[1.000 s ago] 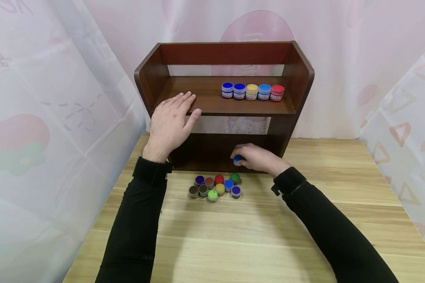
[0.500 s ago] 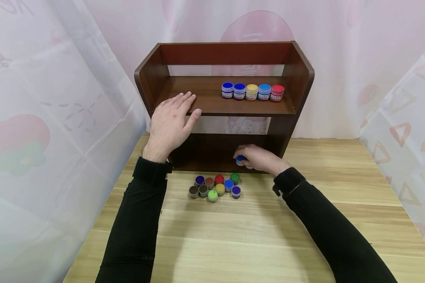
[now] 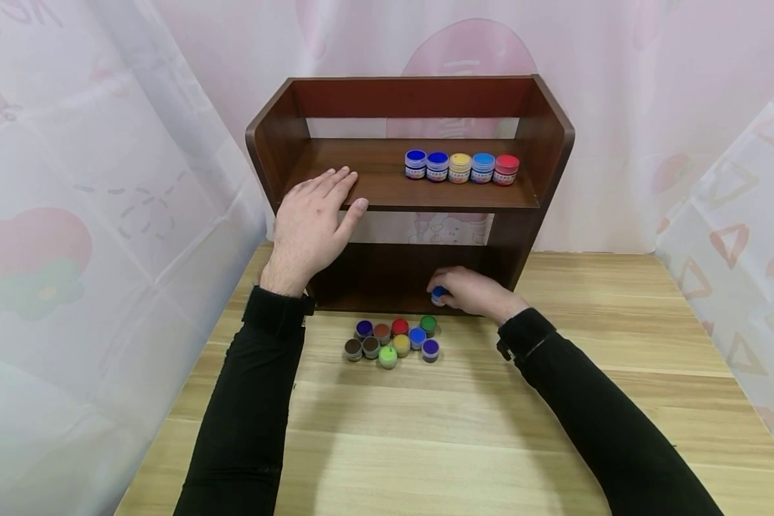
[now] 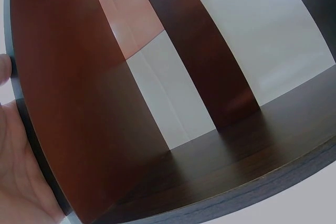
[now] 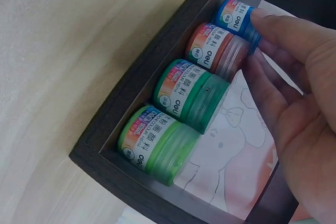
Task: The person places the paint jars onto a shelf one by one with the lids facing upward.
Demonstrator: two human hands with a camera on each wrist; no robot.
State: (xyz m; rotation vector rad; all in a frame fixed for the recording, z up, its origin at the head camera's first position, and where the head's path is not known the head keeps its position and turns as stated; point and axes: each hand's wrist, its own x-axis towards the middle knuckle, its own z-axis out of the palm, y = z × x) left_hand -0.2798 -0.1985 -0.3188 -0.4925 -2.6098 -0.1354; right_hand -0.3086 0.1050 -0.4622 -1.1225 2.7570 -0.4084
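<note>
My right hand (image 3: 472, 290) pinches a small blue paint jar (image 5: 234, 18) on the lower shelf of a dark brown wooden rack (image 3: 419, 97). In the right wrist view that jar stands at the end of a row, beside an orange-brown jar (image 5: 218, 51). A dark green jar (image 5: 191, 95) and a light green jar (image 5: 157, 142) continue the row toward the rack's side. In the head view my hand hides most of this row. My left hand (image 3: 314, 226) rests on the upper shelf's left front edge, fingers straight, holding nothing.
Several paint jars (image 3: 460, 168) line the right of the upper shelf. Loose jars in mixed colours, including a light green jar (image 3: 388, 357), stand on the wooden table (image 3: 387, 444) before the rack. A pale printed curtain (image 3: 619, 143) hangs behind.
My right hand has shifted slightly right with the blue jar, bringing it up to the row on the lower shelf. The left hand has stayed in place.
</note>
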